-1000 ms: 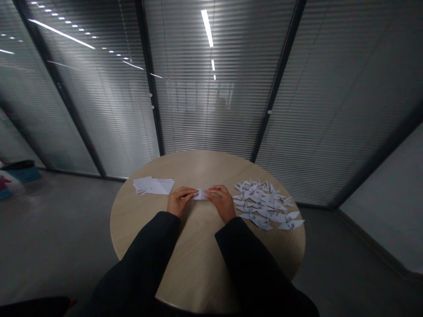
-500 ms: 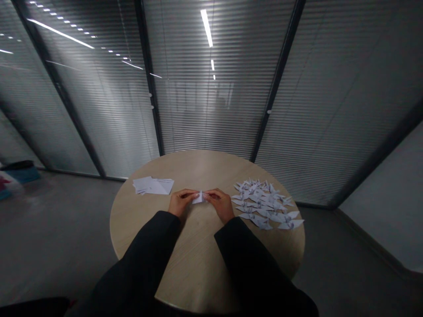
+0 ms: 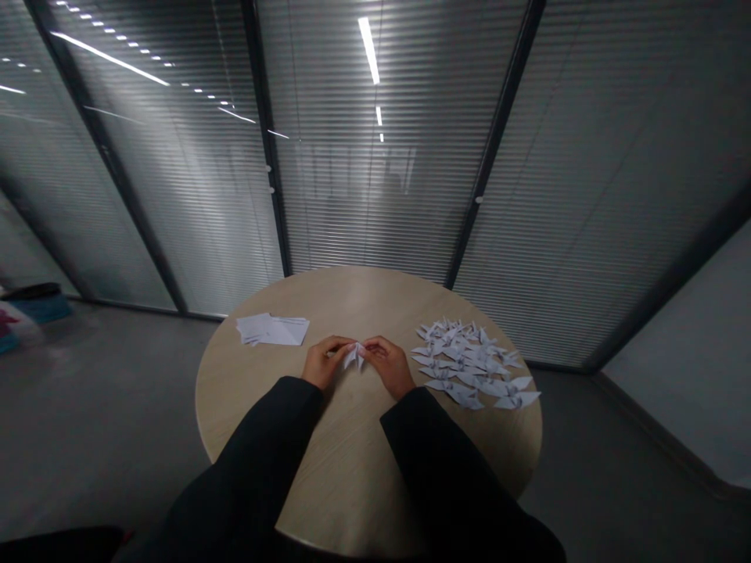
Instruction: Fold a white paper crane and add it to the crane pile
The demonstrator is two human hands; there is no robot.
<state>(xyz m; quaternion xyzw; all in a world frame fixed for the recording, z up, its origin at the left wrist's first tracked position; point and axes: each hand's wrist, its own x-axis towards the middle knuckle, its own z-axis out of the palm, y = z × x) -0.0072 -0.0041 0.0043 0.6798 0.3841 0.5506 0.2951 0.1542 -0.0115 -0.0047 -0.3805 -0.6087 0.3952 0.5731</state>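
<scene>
Between my two hands is a small folded piece of white paper (image 3: 353,357), its two pointed ends hanging down toward me. My left hand (image 3: 325,361) pinches its left side with thumb and fingers. From the right, my right hand (image 3: 387,363) grips the other side the same way, and the fingertips of both hands nearly meet at the top of the fold. Part of the paper is hidden behind the fingers. To the right of my right hand lie several folded paper cranes (image 3: 463,363), spread in rough rows.
A stack of flat white paper sheets (image 3: 282,331) lies at the left of the round wooden table (image 3: 334,477). Glass panels with blinds (image 3: 375,211) stand just behind the table. A blue bin (image 3: 41,303) is on the floor at far left.
My hands have drawn slightly closer together. The paper between them, a small flat-looking piece before, now shows two points spread downward. The cranes and the sheets have stayed put.
</scene>
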